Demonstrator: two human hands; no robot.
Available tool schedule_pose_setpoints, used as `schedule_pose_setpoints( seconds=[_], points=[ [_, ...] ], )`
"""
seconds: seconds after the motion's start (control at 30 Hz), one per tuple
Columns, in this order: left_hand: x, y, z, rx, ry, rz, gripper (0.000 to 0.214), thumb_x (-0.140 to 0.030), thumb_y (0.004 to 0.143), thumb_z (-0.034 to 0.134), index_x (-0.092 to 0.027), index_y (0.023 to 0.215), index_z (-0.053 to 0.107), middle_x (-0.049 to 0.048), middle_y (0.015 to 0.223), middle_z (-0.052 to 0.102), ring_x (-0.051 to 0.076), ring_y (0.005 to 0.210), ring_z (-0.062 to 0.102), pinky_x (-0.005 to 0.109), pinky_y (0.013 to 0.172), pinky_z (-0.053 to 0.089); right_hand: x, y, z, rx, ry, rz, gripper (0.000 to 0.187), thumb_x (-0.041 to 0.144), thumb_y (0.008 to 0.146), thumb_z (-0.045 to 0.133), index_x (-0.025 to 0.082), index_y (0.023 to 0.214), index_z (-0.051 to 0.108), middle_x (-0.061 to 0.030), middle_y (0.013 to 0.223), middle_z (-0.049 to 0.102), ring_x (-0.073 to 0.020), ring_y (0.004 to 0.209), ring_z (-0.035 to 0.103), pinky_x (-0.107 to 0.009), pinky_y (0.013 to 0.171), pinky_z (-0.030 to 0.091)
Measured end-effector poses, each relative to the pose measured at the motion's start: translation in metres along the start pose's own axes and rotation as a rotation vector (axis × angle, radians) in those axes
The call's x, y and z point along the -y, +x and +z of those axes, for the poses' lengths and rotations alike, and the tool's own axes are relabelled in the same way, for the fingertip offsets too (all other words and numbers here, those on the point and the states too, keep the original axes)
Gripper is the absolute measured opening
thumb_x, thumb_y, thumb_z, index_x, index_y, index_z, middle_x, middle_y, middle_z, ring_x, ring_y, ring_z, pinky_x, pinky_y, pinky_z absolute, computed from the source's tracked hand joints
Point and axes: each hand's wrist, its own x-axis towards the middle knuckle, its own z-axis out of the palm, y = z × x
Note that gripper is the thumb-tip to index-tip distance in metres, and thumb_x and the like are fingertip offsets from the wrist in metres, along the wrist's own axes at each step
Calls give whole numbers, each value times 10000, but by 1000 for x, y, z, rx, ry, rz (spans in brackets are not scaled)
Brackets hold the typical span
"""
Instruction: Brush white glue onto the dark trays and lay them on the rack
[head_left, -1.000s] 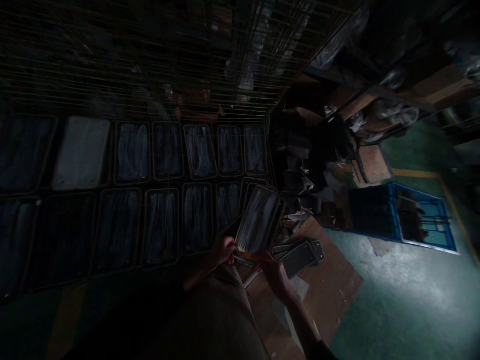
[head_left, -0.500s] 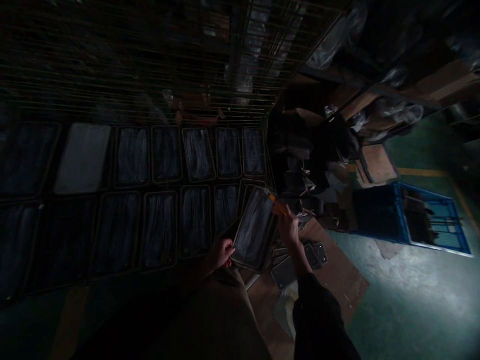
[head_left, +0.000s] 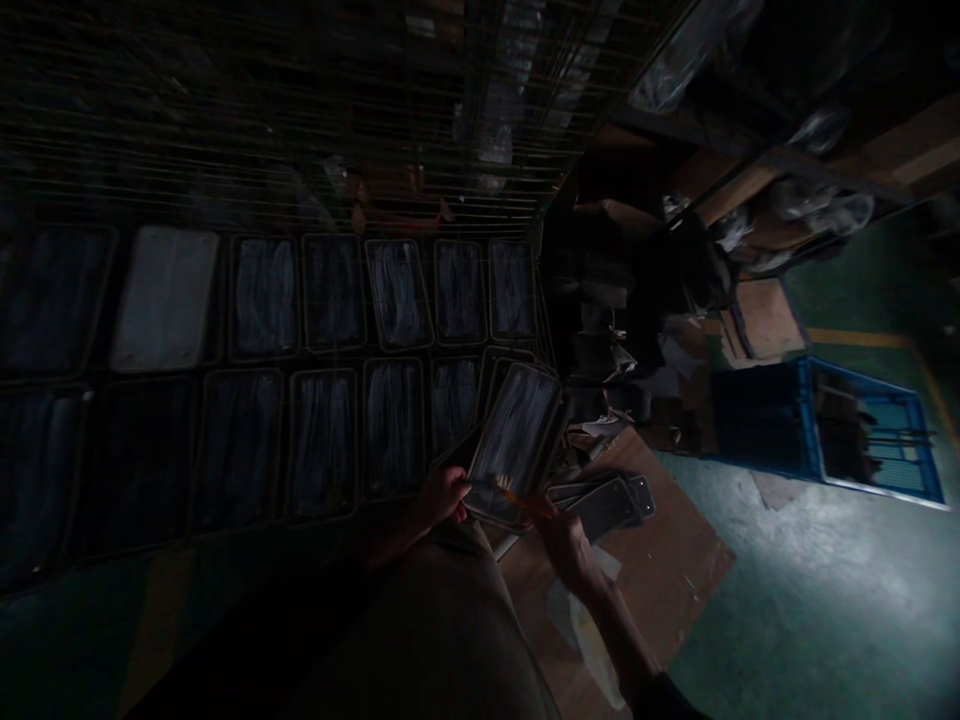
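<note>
My left hand [head_left: 442, 495] is closed on the near left corner of a dark rectangular tray [head_left: 519, 428], which it holds tilted above my knee. The tray's face is streaked with a whitish coat. My right hand [head_left: 561, 535] grips a small brush with an orange handle [head_left: 510, 493]. The brush's bristles rest on the tray's near edge. A small pile of bare metal plates [head_left: 606, 503] lies on brown cardboard [head_left: 660, 570] just right of my hands.
Two rows of coated trays [head_left: 330, 370] lie on the floor ahead, one pale tray [head_left: 165, 298] among them. A wire cage [head_left: 300, 120] stands behind them. A blue crate [head_left: 825, 425] sits to the right, with cluttered shelves [head_left: 750, 210] above it and green floor [head_left: 810, 590] in front.
My right hand has drawn the brush back from the tray's far end to its near edge. The left hand has kept its hold on the tray.
</note>
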Motion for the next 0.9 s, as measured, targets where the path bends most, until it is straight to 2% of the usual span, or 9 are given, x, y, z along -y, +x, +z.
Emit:
schedule_pose_setpoints(
  seconds=[0.1, 0.17, 0.23, 0.37, 0.5, 0.6, 0.73, 0.83, 0.9],
  points=[
    [0, 0, 0, -6, -39, 4, 134, -211, 822, 506, -193, 708, 437, -85, 438, 498, 109, 326, 532, 169, 333, 359, -3, 7, -9, -201, 105, 130, 274, 320, 976, 381, 226, 1111, 600, -23, 808, 703, -154, 705, 679, -226, 660, 531],
    [-2, -2, 0, -17, -43, 16, 141, -218, 820, 521, -191, 713, 434, -86, 455, 506, 100, 328, 531, 162, 334, 358, -8, 12, -11, -317, 48, 120, 273, 319, 967, 396, 213, 1119, 597, -35, 823, 703, -159, 723, 678, -233, 675, 525],
    [-5, -3, 0, -17, -22, 7, 155, -226, 822, 531, -188, 704, 439, -84, 444, 504, 101, 331, 534, 159, 337, 354, -13, 10, -4, -307, -45, 56, 289, 282, 958, 392, 199, 1147, 594, -51, 856, 696, -154, 724, 667, -226, 648, 506],
    [-8, -5, -1, 10, -25, -46, 184, -242, 829, 547, -186, 686, 445, -80, 417, 494, 109, 351, 553, 161, 358, 378, -10, -15, 29, -195, -98, 1, 317, 238, 958, 368, 197, 1190, 580, -54, 839, 675, -151, 695, 640, -229, 602, 483],
    [-4, -2, -1, 2, -68, -62, 206, -252, 821, 575, -191, 692, 426, -86, 440, 501, 102, 348, 550, 158, 348, 381, 11, -33, 58, -176, 93, 90, 293, 280, 981, 346, 222, 1160, 571, -39, 825, 676, -155, 726, 658, -235, 639, 509],
    [-2, -1, 0, -3, -67, -49, 251, -297, 796, 622, -193, 690, 419, -85, 475, 521, 97, 341, 546, 159, 337, 370, 19, -37, 67, -201, 244, 139, 291, 331, 990, 342, 223, 1140, 567, -36, 816, 683, -155, 723, 669, -240, 652, 526],
    [-1, -2, 1, -15, -32, -13, 258, -323, 790, 611, -198, 679, 415, -90, 471, 507, 98, 335, 535, 164, 330, 353, 7, -37, 63, -229, 382, 195, 305, 375, 980, 361, 206, 1060, 602, -47, 812, 700, -167, 682, 680, -261, 622, 551],
    [-2, -3, 1, 10, 8, -10, 210, -304, 820, 552, -204, 691, 420, -95, 403, 477, 97, 318, 508, 158, 331, 340, -11, -29, 44, -300, 416, 247, 286, 386, 965, 386, 201, 1005, 601, -33, 732, 700, -169, 613, 675, -263, 576, 553],
    [-3, -3, 1, 27, 41, -8, 192, -289, 833, 524, -204, 692, 424, -93, 373, 466, 94, 306, 492, 150, 329, 330, -20, -20, 28, -352, 361, 249, 272, 386, 957, 397, 202, 1008, 591, -30, 727, 702, -168, 613, 676, -256, 571, 549]
  ],
)
